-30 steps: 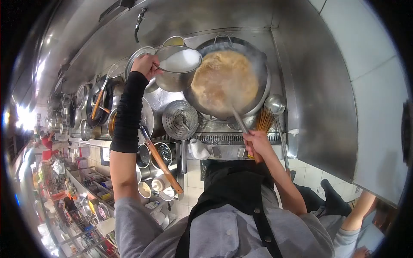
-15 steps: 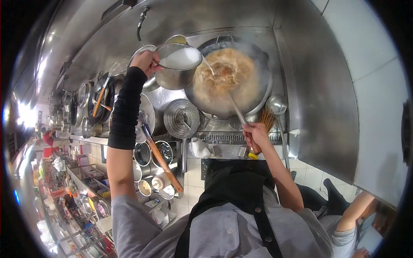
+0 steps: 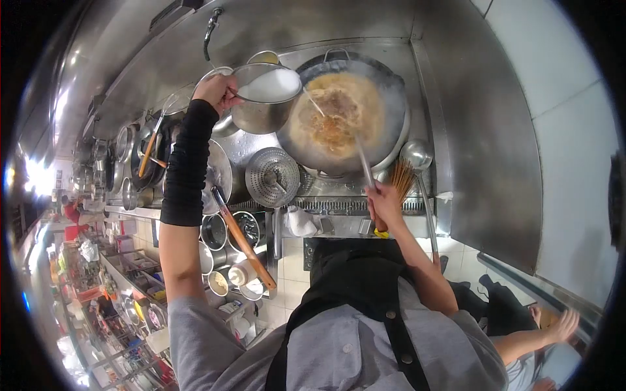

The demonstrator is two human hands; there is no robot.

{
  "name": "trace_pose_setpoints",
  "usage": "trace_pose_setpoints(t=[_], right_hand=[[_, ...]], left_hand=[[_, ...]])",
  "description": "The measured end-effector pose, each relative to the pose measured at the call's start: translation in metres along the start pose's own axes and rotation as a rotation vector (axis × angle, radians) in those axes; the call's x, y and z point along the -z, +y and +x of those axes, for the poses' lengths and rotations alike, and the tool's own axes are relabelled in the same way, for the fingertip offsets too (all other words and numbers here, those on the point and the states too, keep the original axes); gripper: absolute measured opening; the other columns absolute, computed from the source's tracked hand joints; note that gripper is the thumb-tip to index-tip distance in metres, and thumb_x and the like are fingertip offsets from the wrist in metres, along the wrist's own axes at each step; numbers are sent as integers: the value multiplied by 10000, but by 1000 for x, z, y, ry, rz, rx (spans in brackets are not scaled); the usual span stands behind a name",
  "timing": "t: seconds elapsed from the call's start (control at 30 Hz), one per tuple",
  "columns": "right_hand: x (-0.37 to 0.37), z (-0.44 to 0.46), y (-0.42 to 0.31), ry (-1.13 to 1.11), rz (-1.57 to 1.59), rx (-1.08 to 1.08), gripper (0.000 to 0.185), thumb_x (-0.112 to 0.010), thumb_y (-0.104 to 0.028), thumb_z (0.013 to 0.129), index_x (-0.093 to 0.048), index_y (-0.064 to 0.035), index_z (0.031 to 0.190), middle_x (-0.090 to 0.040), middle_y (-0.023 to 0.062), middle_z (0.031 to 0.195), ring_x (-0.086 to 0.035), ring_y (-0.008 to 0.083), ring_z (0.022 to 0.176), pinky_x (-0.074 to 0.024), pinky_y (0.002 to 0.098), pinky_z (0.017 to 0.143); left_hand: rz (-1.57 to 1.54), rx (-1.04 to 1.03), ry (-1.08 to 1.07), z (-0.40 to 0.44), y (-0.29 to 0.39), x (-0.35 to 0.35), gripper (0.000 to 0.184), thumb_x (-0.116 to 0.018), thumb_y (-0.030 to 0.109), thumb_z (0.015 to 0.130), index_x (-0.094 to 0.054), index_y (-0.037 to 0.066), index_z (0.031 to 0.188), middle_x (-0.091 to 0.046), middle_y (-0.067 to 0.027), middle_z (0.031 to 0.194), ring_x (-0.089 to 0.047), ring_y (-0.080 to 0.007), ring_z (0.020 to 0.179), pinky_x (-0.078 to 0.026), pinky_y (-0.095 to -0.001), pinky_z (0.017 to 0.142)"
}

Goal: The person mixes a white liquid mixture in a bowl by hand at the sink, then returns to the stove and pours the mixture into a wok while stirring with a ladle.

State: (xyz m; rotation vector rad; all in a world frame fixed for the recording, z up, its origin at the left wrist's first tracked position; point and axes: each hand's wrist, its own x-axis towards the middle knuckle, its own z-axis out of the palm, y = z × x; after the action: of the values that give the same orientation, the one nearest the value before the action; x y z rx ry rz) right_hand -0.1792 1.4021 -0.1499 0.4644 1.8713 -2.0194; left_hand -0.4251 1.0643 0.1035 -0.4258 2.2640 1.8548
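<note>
My left hand (image 3: 217, 93) is closed on the rim of a steel pot (image 3: 264, 114), which is tilted toward the wok and has a white liquid inside. A thin white stream runs from its lip into the wok (image 3: 287, 140). Brown, steaming liquid (image 3: 336, 117) bubbles there. My right hand (image 3: 385, 202) grips the handle of a metal utensil (image 3: 364, 156) whose far end is hidden in the liquid. Right beside that hand lies a bamboo brush (image 3: 402, 179). A round perforated strainer (image 3: 264, 173) sits left of the wok.
A ladle (image 3: 417, 154) rests right of the wok. Near the counter edge are a wooden-handled pan (image 3: 242, 241), a white cloth (image 3: 300, 222) and small pots (image 3: 214, 232). Above hangs a faucet (image 3: 212, 29). At lower right is another person's arm (image 3: 535, 340).
The pot has tipped and a stream now falls into the wok, where the surface churns and shows redder patches. The utensil has shifted slightly. The other person's arm has swung up at lower right.
</note>
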Motion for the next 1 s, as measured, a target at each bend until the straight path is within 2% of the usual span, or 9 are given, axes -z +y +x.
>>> trace_pose_setpoints(t=[0.03, 0.13, 0.17, 0.27, 0.43, 0.67, 0.83, 0.93, 1.0], right_hand=[[-1, -13, -2, 41, -155, 103, 227, -570, -174, 960, -555, 1, 817, -483, 29, 567, -458, 132, 351, -342, 295, 309], [10, -47, -23, -10, -65, -116, 218, -578, -162, 952, -549, -1, 809, -475, 34, 556, -465, 131, 364, -344, 292, 311], [13, -48, -27, -68, 77, -144, 256, -569, -164, 945, -550, 10, 759, -489, 58, 505, -488, 160, 347, -374, 335, 312], [22, -23, -38, -242, 200, -229, 250, -570, -157, 946, -547, 12, 763, -481, 48, 515, -489, 149, 360, -373, 330, 314], [-3, -12, -5, 57, -41, 25, 211, -576, -144, 944, -549, 11, 804, -477, 53, 522, -489, 153, 359, -382, 329, 307], [21, -24, -39, -210, 204, -215, 240, -568, -145, 951, -558, 14, 771, -493, 53, 548, -485, 143, 364, -365, 319, 305], [-2, -8, -6, 45, -71, 61, 244, -579, -148, 938, -569, 2, 746, -509, 50, 523, -503, 159, 353, -369, 333, 311], [10, -41, -25, -12, -93, -41, 270, -575, -140, 937, -558, 9, 712, -527, 76, 518, -514, 175, 346, -376, 344, 314], [19, -36, -31, -151, 79, -161, 256, -580, -139, 937, -552, 15, 734, -513, 68, 530, -493, 158, 356, -373, 327, 323]], left_hand=[[-10, 0, 9, -2, 1, -2, 79, -557, 8, 782, -537, -19, 711, -487, -66, 650, -502, -158, 489, -589, -340, 512], [-23, -22, 43, -5, 0, -2, 82, -559, 4, 778, -536, -25, 704, -484, -74, 644, -499, -167, 476, -596, -360, 515], [-19, -32, 47, -6, -1, -3, 79, -560, 2, 777, -536, -25, 706, -485, -75, 644, -499, -167, 476, -594, -360, 514], [5, -1, 28, -3, 1, -1, 69, -561, -3, 778, -536, -20, 716, -488, -69, 650, -509, -164, 491, -589, -343, 508], [34, 18, 16, -5, 5, -1, 64, -560, -1, 784, -537, -15, 725, -489, -66, 654, -515, -164, 495, -585, -333, 503], [53, 20, 2, -2, 7, 1, 62, -570, 1, 778, -551, -17, 721, -490, -56, 646, -520, -145, 495, -586, -303, 493], [58, 50, 49, -5, 11, -7, 66, -573, 15, 781, -552, -14, 725, -488, -48, 646, -517, -142, 488, -589, -306, 502], [60, 28, 50, -8, 12, -7, 65, -577, 27, 779, -555, -14, 733, -488, -44, 655, -516, -141, 493, -584, -297, 500], [54, 37, 47, -8, 9, -7, 65, -575, 21, 779, -554, -24, 737, -485, -52, 655, -524, -153, 496, -592, -311, 509]])
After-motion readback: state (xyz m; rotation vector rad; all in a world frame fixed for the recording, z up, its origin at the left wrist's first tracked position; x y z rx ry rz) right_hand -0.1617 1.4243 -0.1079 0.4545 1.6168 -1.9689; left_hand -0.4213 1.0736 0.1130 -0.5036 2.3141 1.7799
